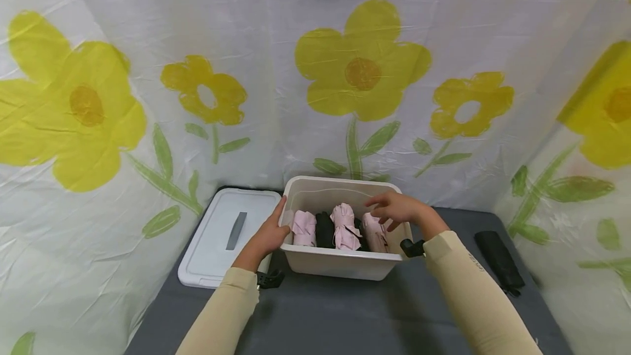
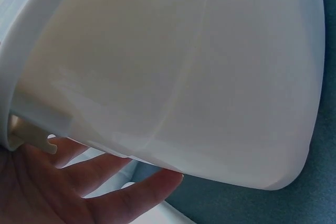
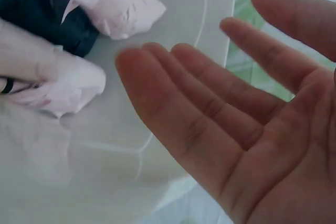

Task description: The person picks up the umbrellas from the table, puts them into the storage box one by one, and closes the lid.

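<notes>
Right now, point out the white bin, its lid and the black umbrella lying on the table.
white bin (image 1: 340,265), head view, on its near front wall.
lid (image 1: 217,245), head view, on its flat top.
black umbrella (image 1: 498,259), head view, on the middle of its folded body.

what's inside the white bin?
The white bin holds three pink folded umbrellas and a black one. The right hand covers part; the bin floor is hidden.

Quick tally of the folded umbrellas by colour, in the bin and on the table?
Pink umbrellas: 3, all in the bin: left, middle, right.
Black umbrellas: 2, one in the bin between the left and middle pink ones, one on the table at the right.
Total: 5. More dark fabric shows between the middle and right pink ones; cannot tell if it is another umbrella.
</notes>
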